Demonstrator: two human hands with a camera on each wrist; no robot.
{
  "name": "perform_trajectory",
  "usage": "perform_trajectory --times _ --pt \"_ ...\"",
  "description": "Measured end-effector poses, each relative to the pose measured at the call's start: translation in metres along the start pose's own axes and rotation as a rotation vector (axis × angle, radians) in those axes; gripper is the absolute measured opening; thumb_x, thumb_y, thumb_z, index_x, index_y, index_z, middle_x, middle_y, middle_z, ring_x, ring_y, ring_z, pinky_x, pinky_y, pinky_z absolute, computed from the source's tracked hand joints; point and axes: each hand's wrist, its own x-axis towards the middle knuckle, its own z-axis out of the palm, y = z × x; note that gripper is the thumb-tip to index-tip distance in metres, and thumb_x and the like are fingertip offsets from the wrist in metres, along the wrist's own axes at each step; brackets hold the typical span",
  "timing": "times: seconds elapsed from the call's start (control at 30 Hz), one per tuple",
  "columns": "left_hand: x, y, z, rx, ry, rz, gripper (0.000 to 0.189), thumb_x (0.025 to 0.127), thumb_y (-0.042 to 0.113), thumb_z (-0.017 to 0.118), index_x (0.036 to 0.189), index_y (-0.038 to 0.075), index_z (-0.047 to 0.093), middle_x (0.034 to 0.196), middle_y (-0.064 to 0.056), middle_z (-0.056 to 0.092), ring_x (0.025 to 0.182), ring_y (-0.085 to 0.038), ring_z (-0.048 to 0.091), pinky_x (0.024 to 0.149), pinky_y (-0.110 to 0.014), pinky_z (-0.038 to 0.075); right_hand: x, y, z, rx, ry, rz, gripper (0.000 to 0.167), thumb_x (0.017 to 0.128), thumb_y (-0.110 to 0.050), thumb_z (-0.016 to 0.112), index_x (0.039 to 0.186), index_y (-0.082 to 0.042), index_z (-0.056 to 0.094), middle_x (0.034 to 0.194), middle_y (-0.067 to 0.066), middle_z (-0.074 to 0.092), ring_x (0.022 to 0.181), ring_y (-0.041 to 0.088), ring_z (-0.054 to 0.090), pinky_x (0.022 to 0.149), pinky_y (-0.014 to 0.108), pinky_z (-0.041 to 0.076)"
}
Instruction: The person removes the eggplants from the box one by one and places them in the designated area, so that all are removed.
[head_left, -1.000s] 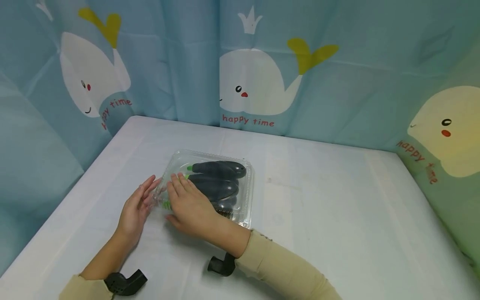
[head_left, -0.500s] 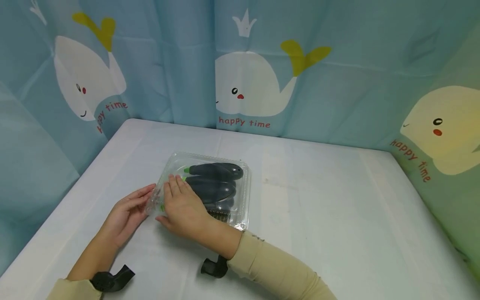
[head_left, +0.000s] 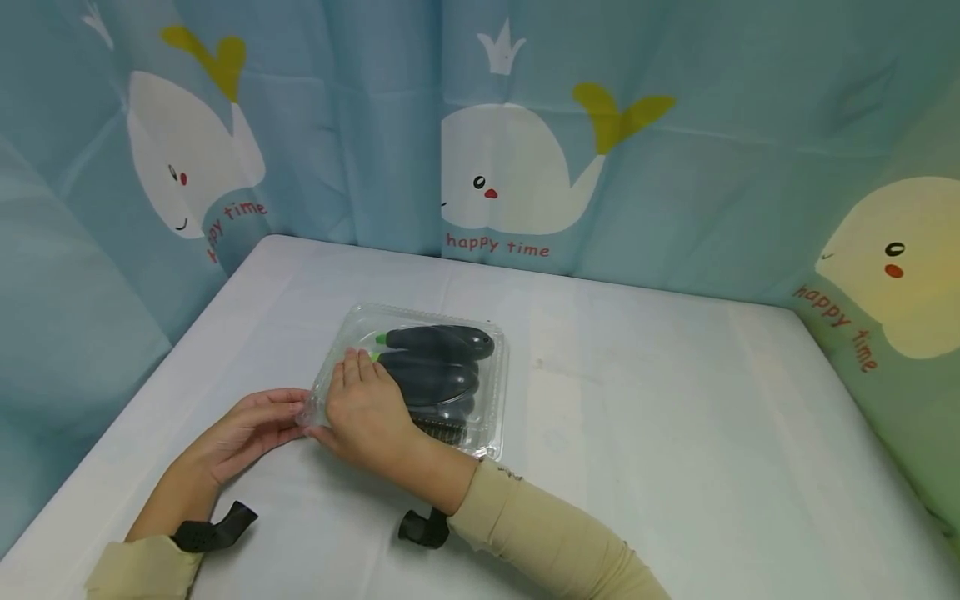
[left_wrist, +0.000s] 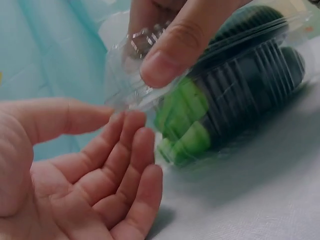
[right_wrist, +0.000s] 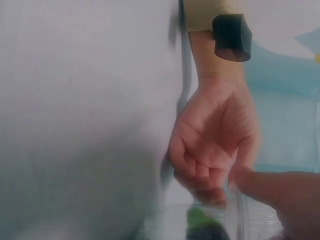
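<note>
A clear plastic clamshell container lies at the table's left, its lid down. Several dark eggplants with green stems lie inside. At the near left corner, my left hand pinches the container's rim between thumb and fingertips; the left wrist view shows this hand palm up. Across the lid's left part rests my right hand, fingers straight and together, its thumb near the left fingertips. That right thumb also shows in the right wrist view, beside the left hand. The right hand covers some eggplants.
A white cloth covers the table. Behind it hangs a blue curtain with whale prints, wrapping round both sides. Black wrist-worn pieces sit at both cuffs.
My left hand has turned from resting upright beside the container to pinching its near left corner. The right hand has slid slightly toward that corner. The container stays in place.
</note>
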Motion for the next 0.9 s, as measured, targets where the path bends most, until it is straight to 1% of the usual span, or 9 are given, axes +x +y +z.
perform_trajectory --times 0.13,0.27,0.33,0.53,0.6,0.73,0.83,0.9 --pt "0.0019 -0.001 -0.0033 -0.023 -0.07 0.002 0.033 0.094 -0.009 0.036 0.105 0.004 0.064 0.105 -0.008 0.062 0.097 -0.018 0.06 0.087 -0.03 0.049 0.001 -0.0005 0.0016 -0.017 0.031 0.01 0.073 0.081 -0.062 0.054 0.111 0.005 0.063 0.112 0.018 0.061 0.105 0.027 0.058 0.087 0.034 0.049" --pt "0.002 -0.0016 -0.0058 -0.029 -0.104 0.001 0.033 0.093 -0.01 0.037 0.105 0.003 0.065 0.103 -0.008 0.063 0.096 -0.017 0.061 0.086 -0.029 0.05 0.0026 -0.0023 0.0025 -0.029 0.031 0.015 0.075 0.081 -0.063 0.053 0.111 0.004 0.064 0.111 0.019 0.062 0.103 0.027 0.059 0.085 0.035 0.05" --pt "0.0016 -0.0016 -0.0068 -0.016 -0.116 0.004 0.033 0.093 -0.009 0.037 0.105 0.003 0.065 0.102 -0.007 0.064 0.095 -0.016 0.061 0.086 -0.029 0.05 0.0034 -0.0034 0.0026 -0.037 0.021 0.016 0.076 0.081 -0.065 0.052 0.111 0.004 0.064 0.112 0.018 0.061 0.103 0.027 0.059 0.085 0.036 0.05" --pt "-0.0001 -0.0014 -0.0082 0.064 -0.143 0.033 0.034 0.092 -0.011 0.037 0.106 0.004 0.064 0.101 -0.005 0.065 0.093 -0.015 0.062 0.085 -0.028 0.05 0.0048 -0.0052 0.0018 -0.053 0.0 0.018 0.078 0.079 -0.067 0.052 0.111 0.003 0.064 0.112 0.018 0.061 0.104 0.027 0.059 0.085 0.036 0.05" --pt "-0.0005 -0.0015 -0.0082 0.087 -0.145 0.034 0.033 0.092 -0.011 0.038 0.105 0.005 0.064 0.1 -0.005 0.066 0.092 -0.015 0.063 0.085 -0.028 0.05 0.0048 -0.0054 0.0015 -0.052 0.003 0.023 0.077 0.08 -0.066 0.052 0.111 0.004 0.064 0.112 0.018 0.062 0.103 0.026 0.059 0.085 0.036 0.05" --pt "-0.0006 -0.0016 -0.0066 0.126 -0.14 0.044 0.031 0.092 -0.01 0.04 0.102 0.005 0.065 0.097 -0.003 0.066 0.091 -0.013 0.062 0.084 -0.027 0.051 0.0048 -0.0062 0.0036 -0.046 0.023 0.033 0.075 0.084 -0.064 0.046 0.11 0.004 0.065 0.11 0.018 0.062 0.102 0.027 0.06 0.084 0.036 0.051" --pt "-0.0003 -0.0024 -0.0052 0.158 -0.124 0.073 0.032 0.091 -0.01 0.04 0.102 0.006 0.065 0.097 -0.002 0.066 0.09 -0.011 0.062 0.083 -0.025 0.051 0.0048 -0.0064 0.0061 -0.055 0.043 0.037 0.076 0.085 -0.064 0.043 0.109 0.004 0.065 0.109 0.018 0.063 0.101 0.027 0.06 0.084 0.037 0.051" --pt "-0.0001 -0.0033 -0.0043 0.192 -0.105 0.1 0.032 0.091 -0.01 0.041 0.101 0.007 0.066 0.096 -0.001 0.067 0.089 -0.01 0.062 0.081 -0.024 0.051 0.0048 -0.0063 0.0066 -0.067 0.044 0.037 0.075 0.085 -0.064 0.044 0.109 0.004 0.065 0.109 0.018 0.063 0.101 0.027 0.06 0.084 0.037 0.051"
